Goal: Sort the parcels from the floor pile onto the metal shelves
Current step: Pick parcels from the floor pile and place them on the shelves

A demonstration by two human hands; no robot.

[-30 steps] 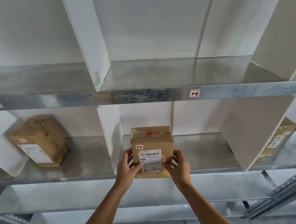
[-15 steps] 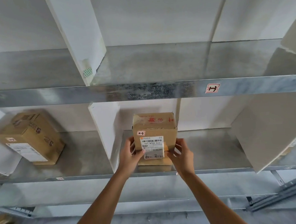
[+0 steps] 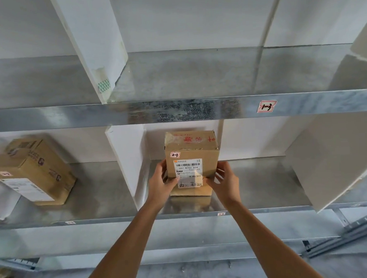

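Two hands held the parcel (image 3: 191,148). The left hand (image 3: 161,184) curled round its left edge with the thumb across the front. The right hand (image 3: 226,181) pinched the lower right corner, with the thumb on the white shipping label (image 3: 188,170) and the fingers against the side. The parcel stood upright on the middle shelf (image 3: 258,188), just right of a white divider (image 3: 127,161), with a small tag (image 3: 175,154) reading 2-3 on its front. A second box (image 3: 33,169) sat tilted in the compartment left of that divider. On the front edge of the upper shelf (image 3: 195,73), a sticker (image 3: 266,106) read 1-3.
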